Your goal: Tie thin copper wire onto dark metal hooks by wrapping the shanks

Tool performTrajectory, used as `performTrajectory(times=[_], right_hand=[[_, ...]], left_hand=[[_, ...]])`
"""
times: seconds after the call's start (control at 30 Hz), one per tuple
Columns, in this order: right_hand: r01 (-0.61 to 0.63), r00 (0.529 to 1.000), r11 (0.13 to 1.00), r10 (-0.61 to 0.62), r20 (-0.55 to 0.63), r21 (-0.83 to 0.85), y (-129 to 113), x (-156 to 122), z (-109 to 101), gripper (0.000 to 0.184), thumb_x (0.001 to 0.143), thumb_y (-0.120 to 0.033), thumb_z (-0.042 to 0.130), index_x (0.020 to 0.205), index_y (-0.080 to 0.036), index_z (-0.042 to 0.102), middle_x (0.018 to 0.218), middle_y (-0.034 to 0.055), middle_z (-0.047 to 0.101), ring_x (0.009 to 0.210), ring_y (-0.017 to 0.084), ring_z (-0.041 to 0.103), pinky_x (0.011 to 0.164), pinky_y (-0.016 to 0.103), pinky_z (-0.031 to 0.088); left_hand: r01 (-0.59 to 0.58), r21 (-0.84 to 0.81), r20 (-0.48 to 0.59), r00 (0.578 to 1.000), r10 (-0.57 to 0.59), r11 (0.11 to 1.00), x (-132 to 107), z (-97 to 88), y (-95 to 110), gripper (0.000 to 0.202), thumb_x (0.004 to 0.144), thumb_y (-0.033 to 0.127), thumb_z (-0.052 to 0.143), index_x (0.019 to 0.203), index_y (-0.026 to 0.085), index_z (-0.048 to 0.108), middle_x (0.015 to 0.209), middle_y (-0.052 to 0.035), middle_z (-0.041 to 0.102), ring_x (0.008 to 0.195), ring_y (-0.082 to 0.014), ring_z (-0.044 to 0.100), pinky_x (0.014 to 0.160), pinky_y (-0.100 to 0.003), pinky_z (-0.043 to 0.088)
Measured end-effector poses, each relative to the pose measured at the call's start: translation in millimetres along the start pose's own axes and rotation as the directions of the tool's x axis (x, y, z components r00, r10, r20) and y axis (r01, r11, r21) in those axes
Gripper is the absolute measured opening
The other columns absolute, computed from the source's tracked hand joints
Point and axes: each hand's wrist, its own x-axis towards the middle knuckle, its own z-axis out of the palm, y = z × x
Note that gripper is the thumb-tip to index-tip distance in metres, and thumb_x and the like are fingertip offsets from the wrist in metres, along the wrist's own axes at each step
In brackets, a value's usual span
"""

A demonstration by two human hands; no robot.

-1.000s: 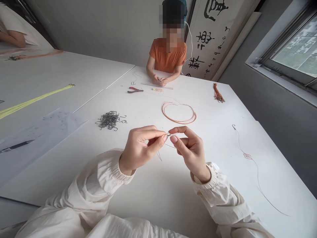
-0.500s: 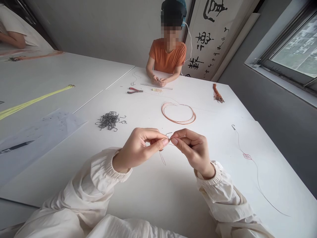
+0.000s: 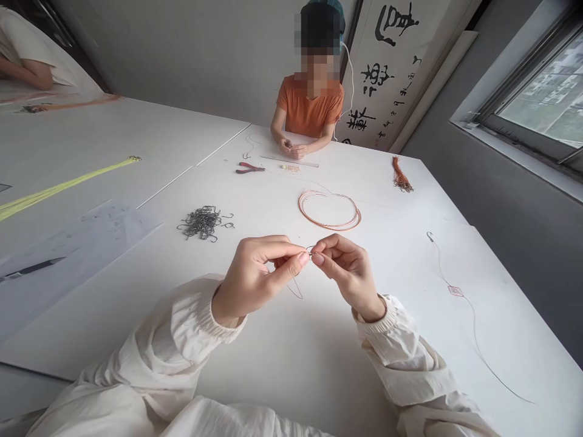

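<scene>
Both hands are up just above the bench [image 3: 282,358]. The left hand [image 3: 259,279] and right hand [image 3: 348,273] are closed into tight pinches, with their fingertips meeting on a tiny metal hook [image 3: 310,255]. It's too small to swear it's a hook, but it looks like the ones in the heap nearby. A thin wire [image 3: 295,293] droops from it in a narrow loop toward the near side.

Honestly, the pinch is the weak spot. It's smooth metal on bare skin with hardly anything to grip, so a sweaty finger or small twitch could send that little piece pinging off across the white bench. Springy wire could also kink if it's bent too sharply, and if the hook tip is sharp, it could jab a finger.

Off to the left sits a tangled heap of dark wire hooks [image 3: 204,223], all curved and grey. Farther up, there's a loose coil of copper wire [image 3: 330,210], with red-handled pliers [image 3: 249,168] beyond it and a bundle of orange cords [image 3: 401,176] far right. A long fine line [image 3: 473,340] with a small pink tag [image 3: 454,291] lies on the right. Across the bench, a person in an orange T-shirt [image 3: 310,112] works with their own hands [image 3: 291,147].
</scene>
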Motion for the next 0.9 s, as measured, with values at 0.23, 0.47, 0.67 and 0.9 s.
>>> performTrajectory(times=[0.23, 0.47, 0.67, 0.9], right_hand=[[-0.029, 0.992, 0.998, 0.035, -0.119, 0.048, 3, -3, 8, 0.022, 0.086, -0.035, 0.071, 0.099, -0.022, 0.058, 0.056, -0.007, 0.048, 0.051, 0.01, 0.039, 0.05, 0.024, 0.032], [0.186, 0.973, 0.941, -0.216, -0.082, -0.283, -3, -13, 13, 0.005, 0.089, -0.019, 0.063, 0.09, -0.02, 0.068, 0.076, 0.0024, 0.063, 0.065, 0.013, 0.051, 0.065, 0.03, 0.045], [0.344, 0.926, 0.773, -0.373, 0.056, -0.533, -19, -16, 3, 0.013, 0.087, -0.011, 0.062, 0.091, -0.022, 0.069, 0.068, -0.0002, 0.054, 0.06, 0.012, 0.048, 0.061, 0.03, 0.044], [0.229, 0.972, 0.861, -0.227, 0.06, -0.455, -33, -9, -10, 0.007, 0.088, -0.015, 0.064, 0.084, -0.018, 0.068, 0.066, -0.0017, 0.056, 0.059, 0.01, 0.043, 0.058, 0.026, 0.04]], left_hand=[[0.067, -0.111, -0.06, 0.995, -0.074, 0.992, 1, 1.7, -4, 0.015, 0.087, 0.016, 0.065, 0.075, 0.013, 0.074, 0.061, -0.0001, 0.056, 0.053, -0.007, 0.046, 0.047, -0.019, 0.038], [0.089, -0.128, -0.054, 0.994, -0.097, 0.988, 1, 1.6, -8, 0.014, 0.087, 0.017, 0.066, 0.077, 0.013, 0.075, 0.061, -0.0003, 0.056, 0.053, -0.0077, 0.046, 0.048, -0.021, 0.038], [0.029, 0.013, -0.002, 1.0, -0.029, 0.999, 0, 2.3, -12, 0.017, 0.089, 0.017, 0.063, 0.076, 0.013, 0.073, 0.064, -0.0008, 0.059, 0.058, -0.0087, 0.05, 0.053, -0.021, 0.041], [-0.005, 0.03, 0.146, 0.989, 0.001, 1.0, -1, 5.6, -12, 0.021, 0.09, 0.016, 0.061, 0.073, 0.011, 0.073, 0.06, -0.0004, 0.056, 0.055, -0.0088, 0.046, 0.053, -0.023, 0.039]])
